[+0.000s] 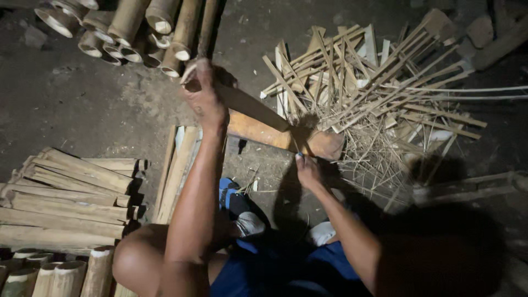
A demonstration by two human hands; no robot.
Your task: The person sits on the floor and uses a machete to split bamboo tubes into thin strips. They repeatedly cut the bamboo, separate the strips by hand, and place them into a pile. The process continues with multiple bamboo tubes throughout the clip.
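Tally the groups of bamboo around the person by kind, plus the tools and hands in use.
Stack of round bamboo tubes: 1
Stack of split bamboo slabs: 1
Pile of thin bamboo strips: 1
Wooden block: 1
Knife: 1
Hands: 2, the left hand and the right hand
Total: 7

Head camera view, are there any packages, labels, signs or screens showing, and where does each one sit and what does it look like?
None in view: no package, label, sign or screen.
Only bare materials show: bamboo tubes stacked at the top left, split bamboo slabs piled at the left, thin bamboo strips heaped at the right, and a wooden block on the dirt floor.
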